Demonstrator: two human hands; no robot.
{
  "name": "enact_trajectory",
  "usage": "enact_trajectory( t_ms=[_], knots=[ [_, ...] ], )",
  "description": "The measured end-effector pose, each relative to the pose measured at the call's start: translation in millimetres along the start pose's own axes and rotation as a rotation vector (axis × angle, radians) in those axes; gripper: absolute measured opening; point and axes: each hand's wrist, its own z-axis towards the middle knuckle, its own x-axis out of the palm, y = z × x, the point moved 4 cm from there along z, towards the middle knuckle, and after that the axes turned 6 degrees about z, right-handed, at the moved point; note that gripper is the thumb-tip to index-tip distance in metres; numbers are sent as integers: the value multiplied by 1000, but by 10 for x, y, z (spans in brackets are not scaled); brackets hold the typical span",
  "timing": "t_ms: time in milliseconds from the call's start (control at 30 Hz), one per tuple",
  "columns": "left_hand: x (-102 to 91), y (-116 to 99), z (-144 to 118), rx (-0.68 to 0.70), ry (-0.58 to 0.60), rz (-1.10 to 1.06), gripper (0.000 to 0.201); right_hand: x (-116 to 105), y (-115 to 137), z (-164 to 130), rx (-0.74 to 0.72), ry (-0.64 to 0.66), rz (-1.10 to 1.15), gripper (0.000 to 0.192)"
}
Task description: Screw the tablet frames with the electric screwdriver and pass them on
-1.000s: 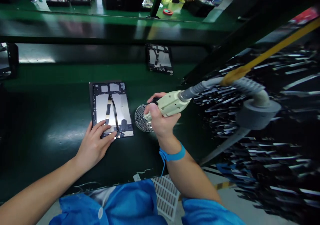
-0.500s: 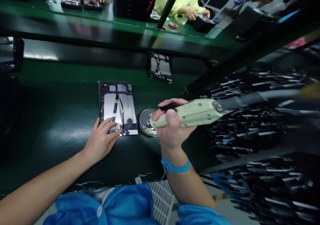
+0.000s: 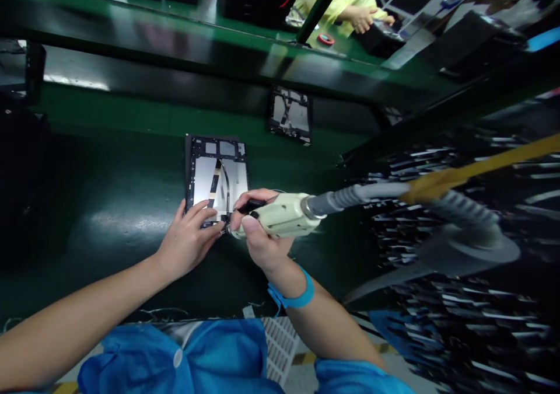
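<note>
Green bench (image 3: 109,166), two panels – near panel (image 3: 217,175) under flat left hand (image 3: 188,242), right hand (image 3: 258,239) clamped on one screwdriver (image 3: 282,214)

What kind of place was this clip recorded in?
Most likely an electronics assembly line. The left hand rests on an opened tablet-like frame on a green conveyor bench, the right hand grips a hose-fed electric screwdriver, and other workers' hands handle similar parts opposite.

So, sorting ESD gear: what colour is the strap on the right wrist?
Blue; the wrist strap sits below the right hand, clearest in the head view.
</note>
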Motion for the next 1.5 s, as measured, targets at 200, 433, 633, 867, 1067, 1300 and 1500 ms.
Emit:
enact_trajectory(
  t_ms=[200,433,633,867,1067,1300,1500],
  knots=[
    [-19,-4,-8,10,10,2,26,32,19,-38,-4,23,-24,32],
    [-19,26,-25,33,9,13,25,4,62,31,13,28,7,30],
    [-11,27,-28,22,7,19,23,-581,242,206,-169,-343,-148,21],
    [-24,35,-32,28,-3,9,23,-853,46,273,-148,-435,-221,21],
    [-37,28,-28,29,2,5,23,-867,19,281,-135,-455,-241,24],
    [-21,35,-35,16,13,-8,25,-910,-25,278,-133,-442,-255,26],
    [0,36,-33,4,18,-32,26,-934,-41,277,-118,-450,-229,24]
  ],
)
